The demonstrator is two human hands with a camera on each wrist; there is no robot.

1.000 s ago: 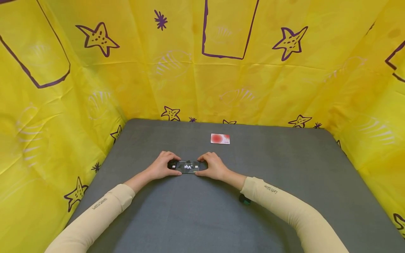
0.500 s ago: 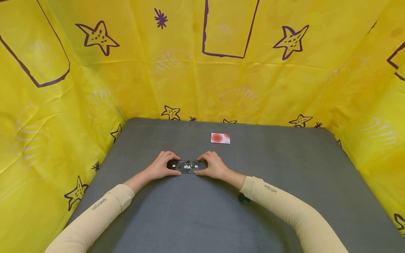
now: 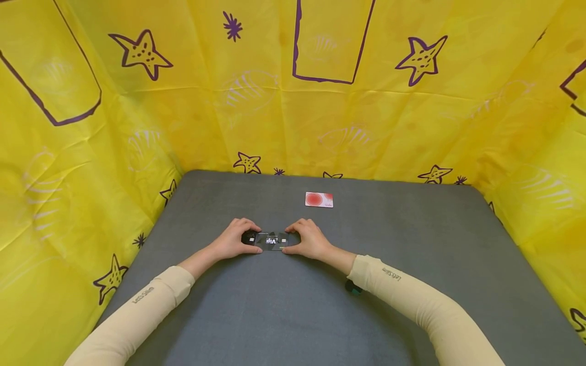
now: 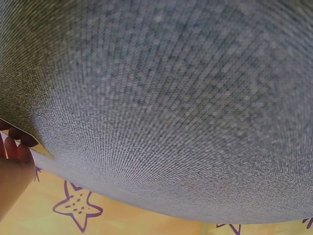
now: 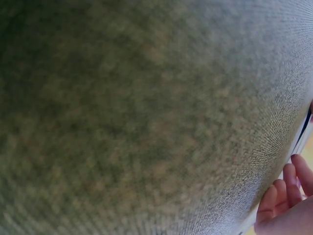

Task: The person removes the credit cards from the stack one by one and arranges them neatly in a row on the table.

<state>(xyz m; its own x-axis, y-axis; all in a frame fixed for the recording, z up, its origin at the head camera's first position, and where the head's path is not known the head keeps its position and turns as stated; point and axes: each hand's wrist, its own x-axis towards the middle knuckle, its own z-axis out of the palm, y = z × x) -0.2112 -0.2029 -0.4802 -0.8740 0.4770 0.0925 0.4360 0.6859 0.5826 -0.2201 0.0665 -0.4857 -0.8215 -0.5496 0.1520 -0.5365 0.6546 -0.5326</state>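
Note:
Near the table's middle, my left hand (image 3: 232, 240) and right hand (image 3: 312, 241) hold a dark, glossy VIP card (image 3: 272, 241) between them. Thumbs are at its near edge and fingers at its far edge, one hand at each end. "Vip" reads upside down from here, with a chip toward the right. Another chip shows on a black card (image 3: 250, 238) inside the left hand's curve, overlapped by the VIP card. In the left wrist view, fingertips (image 4: 18, 151) meet a card's edge. The right wrist view catches my right fingers (image 5: 288, 183) curled at its lower right corner.
A red and white card (image 3: 319, 200) lies flat farther back, slightly right of the hands. The dark grey table (image 3: 284, 315) is enclosed by yellow cloth (image 3: 320, 112) with purple starfish drawings. Something small and dark (image 3: 353, 287) sits beneath the right cuff.

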